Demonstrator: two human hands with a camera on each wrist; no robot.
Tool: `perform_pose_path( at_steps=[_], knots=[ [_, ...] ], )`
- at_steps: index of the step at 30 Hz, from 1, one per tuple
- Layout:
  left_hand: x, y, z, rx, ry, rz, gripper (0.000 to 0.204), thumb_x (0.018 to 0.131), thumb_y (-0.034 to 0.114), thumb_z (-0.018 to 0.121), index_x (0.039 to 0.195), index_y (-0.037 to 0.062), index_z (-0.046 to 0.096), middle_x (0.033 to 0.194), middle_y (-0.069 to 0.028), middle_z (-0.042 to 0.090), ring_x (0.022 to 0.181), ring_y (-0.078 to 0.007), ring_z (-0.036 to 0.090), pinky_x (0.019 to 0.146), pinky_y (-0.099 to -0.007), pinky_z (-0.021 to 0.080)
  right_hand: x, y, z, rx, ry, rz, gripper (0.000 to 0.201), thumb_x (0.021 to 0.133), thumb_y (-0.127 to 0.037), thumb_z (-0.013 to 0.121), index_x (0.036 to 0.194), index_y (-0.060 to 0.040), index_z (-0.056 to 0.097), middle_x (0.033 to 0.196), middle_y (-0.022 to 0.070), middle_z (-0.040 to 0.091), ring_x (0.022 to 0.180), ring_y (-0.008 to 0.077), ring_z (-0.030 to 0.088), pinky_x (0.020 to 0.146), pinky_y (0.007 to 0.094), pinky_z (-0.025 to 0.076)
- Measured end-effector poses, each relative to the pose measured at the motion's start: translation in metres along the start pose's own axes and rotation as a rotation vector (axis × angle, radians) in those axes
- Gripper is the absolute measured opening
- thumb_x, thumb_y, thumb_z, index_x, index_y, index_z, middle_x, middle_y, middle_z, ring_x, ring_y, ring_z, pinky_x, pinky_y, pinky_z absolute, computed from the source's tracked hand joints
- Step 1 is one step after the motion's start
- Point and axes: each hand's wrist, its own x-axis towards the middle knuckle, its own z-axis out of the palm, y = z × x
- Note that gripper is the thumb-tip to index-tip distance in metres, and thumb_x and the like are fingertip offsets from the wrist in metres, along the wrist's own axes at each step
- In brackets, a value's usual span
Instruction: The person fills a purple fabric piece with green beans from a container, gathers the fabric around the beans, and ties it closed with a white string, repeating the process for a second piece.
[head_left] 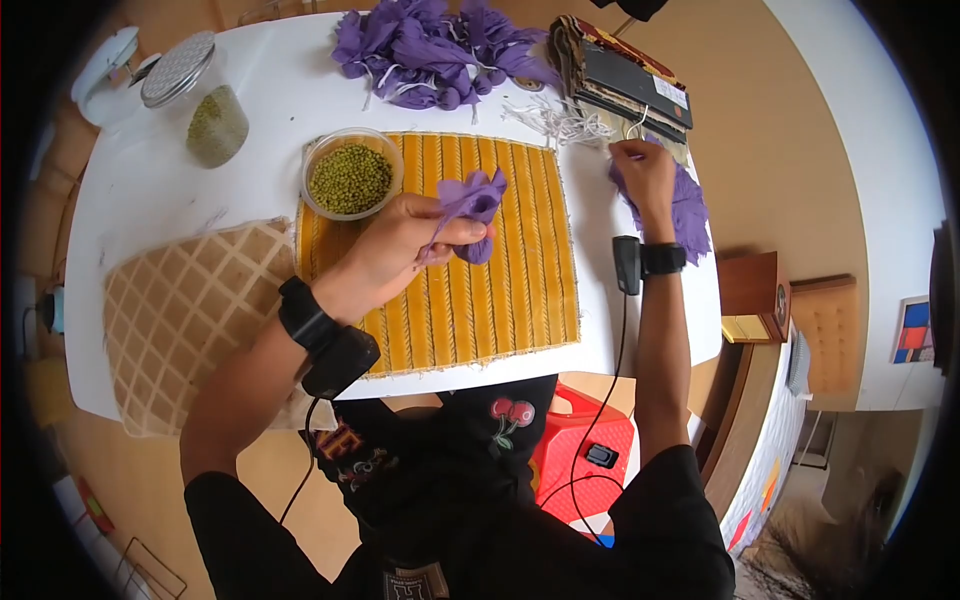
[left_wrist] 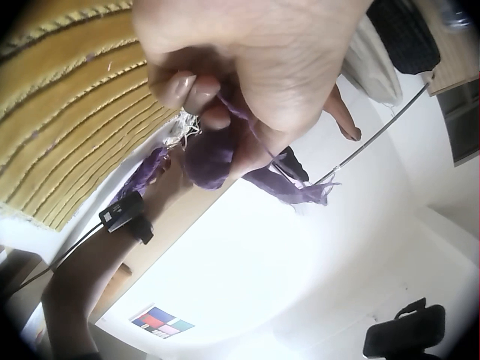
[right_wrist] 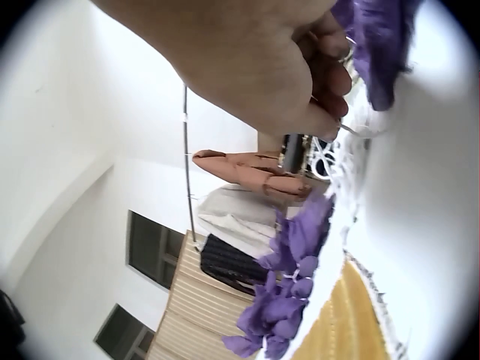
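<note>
Over the yellow striped mat (head_left: 530, 270), my left hand (head_left: 385, 255) grips a small purple cloth bundle (head_left: 475, 207) by its gathered neck. The cloth's loose edges flare upward in the head view, and a rounded lump (left_wrist: 208, 161) shows below the fingers in the left wrist view. At the table's right side, my right hand (head_left: 648, 180) pinches a thin white string (right_wrist: 360, 133) between thumb and fingers. Beside it lie a tangle of white strings (head_left: 562, 122) and flat purple cloth pieces (head_left: 690, 215), partly hidden by the right hand and wrist.
A clear bowl (head_left: 345, 214) of green beans (head_left: 350, 180) stands on the mat's far left corner. Several tied purple bundles (head_left: 430, 50) are heaped at the back. Around them are a lidded jar (head_left: 215, 125), stacked books (head_left: 625, 80) and a brown checked cloth (head_left: 185, 310).
</note>
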Motion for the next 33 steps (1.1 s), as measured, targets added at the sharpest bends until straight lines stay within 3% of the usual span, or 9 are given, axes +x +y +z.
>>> perform_pose_path(
  at_steps=[4,8,10,13,17,25,28,31,33],
  knots=[
    [0.003,-0.002,-0.003,-0.011,0.009,0.015,0.015,0.079,0.004,0.073,0.091,0.0013,0.065,0.085,-0.0017,0.066,0.055,-0.0009,0.041,0.051,-0.0167,0.031,0.009,-0.018,-0.04,0.14,0.093,-0.246,0.013,0.083,-0.011,0.066,0.089,-0.0004,0.071,0.077,0.0101,0.07,0.069,0.0157,0.066,0.066,0.0289,0.051],
    [0.002,-0.003,-0.001,0.038,0.009,0.029,0.014,0.082,0.009,0.073,0.09,-0.0017,0.071,0.083,-0.0026,0.066,0.056,-0.0029,0.039,0.051,-0.0191,0.029,-0.006,-0.081,-0.076,0.423,-0.03,-0.258,0.013,0.087,-0.002,0.059,0.096,-0.0008,0.069,0.082,0.0083,0.07,0.07,0.0128,0.064,0.065,0.0279,0.051],
    [0.002,-0.005,-0.001,0.039,0.016,0.035,0.013,0.083,0.009,0.072,0.09,-0.0013,0.071,0.083,-0.0028,0.066,0.056,-0.0032,0.039,0.051,-0.0191,0.029,-0.031,-0.118,-0.09,0.479,-0.41,-0.233,0.017,0.089,0.003,0.056,0.101,-0.0008,0.067,0.086,0.0079,0.07,0.07,0.0128,0.064,0.064,0.0264,0.052],
    [0.005,-0.01,-0.01,0.031,0.02,0.02,0.011,0.084,0.009,0.069,0.09,-0.0007,0.071,0.082,-0.0032,0.066,0.055,-0.0038,0.039,0.051,-0.0195,0.029,-0.059,-0.153,-0.082,0.35,-0.734,-0.446,0.014,0.084,0.004,0.065,0.097,0.0,0.069,0.089,0.0077,0.07,0.073,0.0139,0.065,0.064,0.0259,0.052],
    [0.009,-0.014,-0.015,-0.05,0.03,-0.056,0.018,0.084,0.006,0.07,0.101,-0.0001,0.065,0.092,-0.0032,0.065,0.06,-0.0023,0.049,0.053,-0.0153,0.034,-0.078,-0.17,-0.048,0.379,-0.741,-0.635,0.01,0.08,-0.005,0.071,0.089,-0.0013,0.07,0.081,0.0116,0.067,0.07,0.0258,0.064,0.062,0.0335,0.049],
    [0.0,-0.008,-0.002,0.047,-0.019,0.052,0.016,0.089,0.015,0.064,0.089,0.0001,0.069,0.078,-0.0038,0.064,0.063,-0.0083,0.054,0.057,-0.0224,0.04,-0.077,-0.177,-0.035,0.201,-0.683,-0.4,0.011,0.077,-0.011,0.074,0.079,-0.0017,0.069,0.068,0.0129,0.066,0.059,0.0288,0.063,0.059,0.0353,0.049],
    [-0.001,-0.009,0.002,0.071,0.036,0.056,0.02,0.09,0.015,0.062,0.085,-0.0029,0.069,0.071,-0.006,0.063,0.059,-0.0099,0.052,0.057,-0.0241,0.039,-0.071,-0.178,-0.036,0.094,-0.717,-0.494,0.015,0.076,-0.009,0.077,0.079,0.0016,0.068,0.065,0.0099,0.064,0.054,0.0167,0.06,0.054,0.0288,0.046],
    [0.004,-0.011,-0.005,0.082,0.007,0.044,0.017,0.087,0.016,0.067,0.086,-0.0016,0.069,0.074,-0.0059,0.064,0.062,-0.0111,0.057,0.059,-0.0237,0.042,-0.065,-0.181,-0.038,0.076,-0.816,-0.395,0.012,0.075,-0.012,0.074,0.076,-0.0016,0.068,0.068,0.0124,0.065,0.061,0.0265,0.064,0.058,0.034,0.048],
    [0.002,-0.009,-0.001,0.083,0.002,0.03,0.017,0.085,0.016,0.071,0.088,0.0001,0.069,0.077,-0.0053,0.065,0.065,-0.0118,0.061,0.06,-0.0235,0.045,-0.061,-0.18,-0.037,0.101,-0.874,-0.356,0.013,0.074,-0.013,0.075,0.075,-0.001,0.069,0.067,0.0123,0.065,0.059,0.0253,0.063,0.058,0.0334,0.048]
  ],
)
